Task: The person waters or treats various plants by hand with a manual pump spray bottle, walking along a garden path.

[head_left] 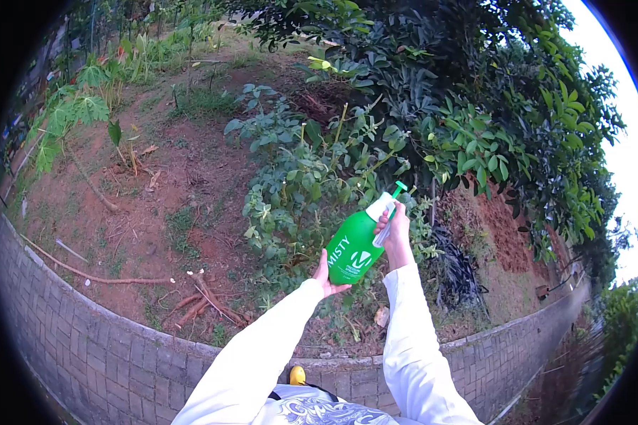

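Observation:
A green pump sprayer [352, 249] with "MISTY" in white letters is held out in front of me, tilted with its top to the upper right. My left hand [325, 276] cups its lower end, thumb along the side. Around the white handle by the neck, my right hand [397, 230] has its fingers closed. The green plunger [400, 188] sticks up above that hand. Just behind the sprayer grow leafy green plants [283, 177]. Part of the handle is hidden by my right fingers.
A low kerb [156, 334] separates the brick paving [120, 347] from sloping soil [191, 163]. Cut roots [204, 301] and a long stick [106, 279] lie on the soil. Dense dark foliage [489, 92] overhangs on the right. My yellow shoe [298, 375] shows below.

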### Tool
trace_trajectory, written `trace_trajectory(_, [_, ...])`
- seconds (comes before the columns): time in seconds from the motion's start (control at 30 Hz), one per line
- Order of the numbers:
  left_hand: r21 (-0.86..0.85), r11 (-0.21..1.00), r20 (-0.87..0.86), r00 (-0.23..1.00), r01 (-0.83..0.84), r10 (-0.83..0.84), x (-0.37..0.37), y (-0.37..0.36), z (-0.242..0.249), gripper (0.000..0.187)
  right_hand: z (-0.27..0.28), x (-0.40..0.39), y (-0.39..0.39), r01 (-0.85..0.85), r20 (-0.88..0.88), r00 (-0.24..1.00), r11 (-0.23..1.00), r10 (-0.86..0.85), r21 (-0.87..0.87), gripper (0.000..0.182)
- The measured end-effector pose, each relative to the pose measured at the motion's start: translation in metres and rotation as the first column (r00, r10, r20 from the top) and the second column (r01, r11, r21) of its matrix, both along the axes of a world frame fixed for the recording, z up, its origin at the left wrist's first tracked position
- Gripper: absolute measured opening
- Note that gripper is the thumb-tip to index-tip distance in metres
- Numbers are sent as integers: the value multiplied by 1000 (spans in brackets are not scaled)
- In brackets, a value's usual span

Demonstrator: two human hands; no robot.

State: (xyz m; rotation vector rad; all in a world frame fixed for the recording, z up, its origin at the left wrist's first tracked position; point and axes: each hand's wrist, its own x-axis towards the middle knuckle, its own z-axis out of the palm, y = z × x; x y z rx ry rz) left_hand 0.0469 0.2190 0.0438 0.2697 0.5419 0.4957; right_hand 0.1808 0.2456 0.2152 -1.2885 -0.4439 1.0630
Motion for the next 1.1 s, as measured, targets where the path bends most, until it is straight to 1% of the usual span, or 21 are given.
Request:
trace_trajectory(0.07, [27,999,21,1000,-19,18,2,10,16,86,16,-4,13,-51,11,999,999,51,11,43])
trace_trajectory(0.13, [-7,996,83,992,-92,92,3,18,24,85,30,-13,29,-57,42,997,997,59,-48,42])
trace_trajectory(0.17, [0,992,104,986,-128,127,3,22,27,86,36,-19,39,-91,71,993,994,95,-66,41])
trace_trajectory(0.2, [1,991,106,986,-132,131,1,25,27,86,35,-21,51,-135,117,983,989,141,-59,40])
trace_trajectory(0.27, [-67,989,106,985,-130,136,-3,34,26,88,32,-35,70,-159,166,971,984,171,-85,36])
trace_trajectory(0.43, [-138,966,54,973,-217,226,-25,30,1,89,11,-69,84,-208,162,958,962,237,-178,39])
trace_trajectory(0.47, [-141,964,50,971,-227,236,-31,24,-6,89,3,-75,82,-233,185,946,955,266,-183,39])
trace_trajectory(0.53, [-182,942,48,955,-281,294,-40,11,-19,90,-9,-87,78,-265,154,940,938,303,-225,39])
trace_trajectory(0.6, [-219,932,37,952,-289,304,-49,0,-30,87,-22,-102,76,-279,174,928,924,330,-261,40])
trace_trajectory(0.67, [-279,891,6,927,-359,375,-57,-8,-38,85,-33,-118,74,-291,187,915,906,357,-307,40])
trace_trajectory(0.8, [-298,886,18,926,-354,376,-76,-14,-60,84,-53,-139,70,-309,183,909,901,374,-305,42])
trace_trajectory(0.83, [-277,895,59,923,-350,380,-79,-18,-65,84,-57,-141,68,-306,192,907,899,376,-315,42])
trace_trajectory(0.87, [-282,892,54,923,-353,382,-80,-25,-70,84,-61,-144,66,-301,202,904,897,377,-324,42])
trace_trajectory(1.0, [-325,870,18,918,-370,397,-85,-64,-67,82,-63,-151,25,-319,207,891,883,403,-345,40])
trace_trajectory(1.1, [-355,872,114,911,-336,397,-90,-96,-67,81,-72,-146,-9,-337,151,897,864,415,-374,43])
